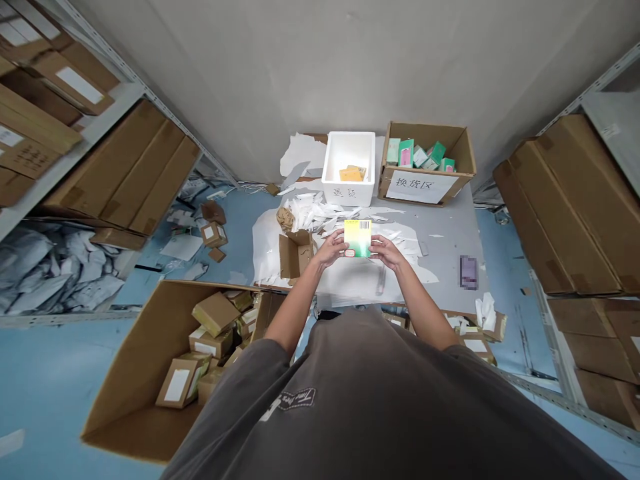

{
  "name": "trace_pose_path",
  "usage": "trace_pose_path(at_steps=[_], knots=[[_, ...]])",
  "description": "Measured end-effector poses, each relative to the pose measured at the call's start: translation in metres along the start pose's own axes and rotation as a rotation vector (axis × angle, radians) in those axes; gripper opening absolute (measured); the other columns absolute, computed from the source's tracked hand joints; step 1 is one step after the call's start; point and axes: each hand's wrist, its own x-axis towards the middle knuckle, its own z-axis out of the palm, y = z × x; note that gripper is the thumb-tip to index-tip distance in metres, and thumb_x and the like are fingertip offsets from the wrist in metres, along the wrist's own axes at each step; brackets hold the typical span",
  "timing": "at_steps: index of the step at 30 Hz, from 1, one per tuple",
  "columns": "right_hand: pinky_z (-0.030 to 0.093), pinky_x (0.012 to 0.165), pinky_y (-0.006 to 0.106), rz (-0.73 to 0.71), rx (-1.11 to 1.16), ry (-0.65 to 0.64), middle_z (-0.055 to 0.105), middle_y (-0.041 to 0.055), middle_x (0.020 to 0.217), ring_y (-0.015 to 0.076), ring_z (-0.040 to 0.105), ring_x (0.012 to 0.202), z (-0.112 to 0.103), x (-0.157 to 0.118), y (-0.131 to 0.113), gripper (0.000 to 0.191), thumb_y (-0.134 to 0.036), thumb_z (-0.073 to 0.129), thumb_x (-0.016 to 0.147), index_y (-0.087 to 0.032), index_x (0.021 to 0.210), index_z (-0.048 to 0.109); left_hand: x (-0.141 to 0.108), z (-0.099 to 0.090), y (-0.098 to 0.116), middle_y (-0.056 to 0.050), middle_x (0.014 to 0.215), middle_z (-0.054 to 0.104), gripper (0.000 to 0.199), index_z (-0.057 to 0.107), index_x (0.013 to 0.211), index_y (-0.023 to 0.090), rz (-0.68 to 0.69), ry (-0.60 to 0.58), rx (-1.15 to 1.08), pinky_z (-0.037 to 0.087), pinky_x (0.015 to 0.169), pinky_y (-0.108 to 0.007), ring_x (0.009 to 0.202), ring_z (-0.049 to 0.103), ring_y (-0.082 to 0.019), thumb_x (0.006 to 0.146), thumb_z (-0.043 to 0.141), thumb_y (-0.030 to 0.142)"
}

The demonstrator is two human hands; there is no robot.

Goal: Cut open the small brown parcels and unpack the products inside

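Observation:
Between my two hands I hold up a small yellow and green box [357, 238] with a barcode on its upper right. My left hand [332, 249] grips its left edge, and my right hand [385, 252] grips the right edge. Just left of my left hand stands an open small cardboard box [297, 257] on the table. Beneath and behind my hands lie torn white paper strips [313, 212] and a crumpled brown paper ball [285, 219].
A white foam box [349, 194] with orange packets and a cardboard carton [425, 189] of green boxes stand at the table's back. A large carton [150, 353] of small parcels sits at lower left. Shelves with boxes [565, 213] flank both sides.

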Motion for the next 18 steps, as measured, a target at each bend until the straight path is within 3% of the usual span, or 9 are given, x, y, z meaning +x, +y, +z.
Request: trace_pose_path(at_steps=[3, 6, 10, 13, 16, 18], knots=[[0.063, 0.071, 0.031, -0.036, -0.034, 0.049, 0.072, -0.0032, 0.088, 0.0163, 0.07, 0.077, -0.001, 0.0, -0.002, 0.053, -0.036, 0.098, 0.057, -0.028, 0.101, 0.068, 0.0, 0.0, 0.0, -0.01, 0.12, 0.076, 0.081, 0.062, 0.146, 0.026, 0.086, 0.125, 0.15, 0.06, 0.102, -0.049, 0.111, 0.073, -0.026, 0.072, 0.096, 0.033], [0.061, 0.069, 0.032, -0.163, -0.155, 0.14, 0.073, -0.0012, 0.093, 0.0175, 0.069, 0.077, 0.003, 0.003, -0.001, 0.049, -0.041, 0.092, 0.061, -0.027, 0.1, 0.068, 0.001, 0.013, -0.004, -0.011, 0.123, 0.074, 0.074, 0.068, 0.143, 0.024, 0.2, 0.264, 0.341, 0.056, 0.108, -0.046, 0.114, 0.071, -0.026, 0.075, 0.094, 0.034], [0.06, 0.069, 0.034, -0.387, -0.403, 0.189, 0.074, 0.0049, 0.105, 0.0213, 0.069, 0.085, 0.029, 0.004, 0.006, 0.041, -0.048, 0.084, 0.07, -0.026, 0.101, 0.069, -0.001, 0.051, -0.022, -0.014, 0.149, 0.065, 0.075, 0.064, 0.151, 0.024, 0.255, 0.173, 0.328, 0.054, 0.113, -0.046, 0.128, 0.068, -0.03, 0.083, 0.088, 0.043], [0.061, 0.073, 0.035, -0.465, -0.512, 0.184, 0.073, 0.0063, 0.108, 0.0237, 0.068, 0.093, 0.047, -0.002, 0.011, 0.036, -0.05, 0.081, 0.075, -0.026, 0.101, 0.072, -0.003, 0.07, -0.033, -0.013, 0.154, 0.064, 0.072, 0.061, 0.152, 0.023, 0.299, 0.172, 0.238, 0.053, 0.116, -0.048, 0.131, 0.067, -0.031, 0.087, 0.082, 0.046], [0.064, 0.081, 0.038, -0.454, -0.508, 0.188, 0.072, 0.0067, 0.115, 0.025, 0.068, 0.1, 0.045, -0.006, 0.013, 0.04, -0.052, 0.084, 0.074, -0.028, 0.104, 0.073, -0.004, 0.065, -0.03, -0.014, 0.148, 0.068, 0.074, 0.06, 0.153, 0.022, 0.241, 0.203, 0.147, 0.06, 0.104, -0.046, 0.124, 0.071, -0.032, 0.086, 0.082, 0.043], [0.064, 0.084, 0.04, -0.42, -0.462, 0.301, 0.071, 0.0073, 0.118, 0.0261, 0.068, 0.103, 0.035, -0.005, 0.012, 0.047, -0.052, 0.087, 0.071, -0.029, 0.11, 0.072, -0.004, 0.053, -0.021, -0.014, 0.148, 0.069, 0.079, 0.059, 0.155, 0.023, 0.176, 0.219, 0.078, 0.062, 0.096, -0.042, 0.122, 0.071, -0.03, 0.083, 0.084, 0.039]])
